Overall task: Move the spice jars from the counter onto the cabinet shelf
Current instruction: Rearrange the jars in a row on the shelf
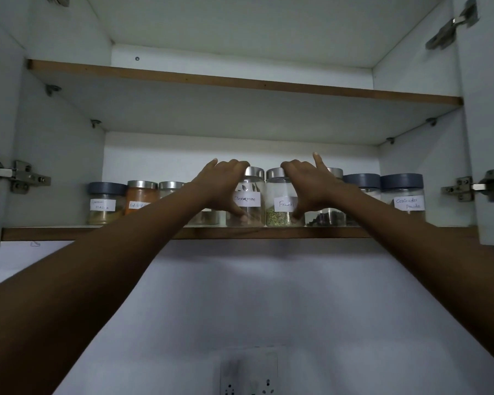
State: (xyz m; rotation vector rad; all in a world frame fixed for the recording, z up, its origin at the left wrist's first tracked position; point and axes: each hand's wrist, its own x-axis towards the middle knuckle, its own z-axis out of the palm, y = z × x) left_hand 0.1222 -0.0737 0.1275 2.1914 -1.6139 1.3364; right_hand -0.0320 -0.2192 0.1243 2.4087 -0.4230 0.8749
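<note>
head view: your left hand grips the cinnamon jar, your right hand grips the fennel jar. both are clear, round, steel-lidded, paper-labelled, standing upright and touching on the wood-edged cabinet shelf among other jars.

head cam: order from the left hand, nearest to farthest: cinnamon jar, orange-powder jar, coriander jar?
1. cinnamon jar: under the left hand, its fingers on it.
2. orange-powder jar: further left along the shelf.
3. coriander jar: far right end, beyond the right hand.
</note>
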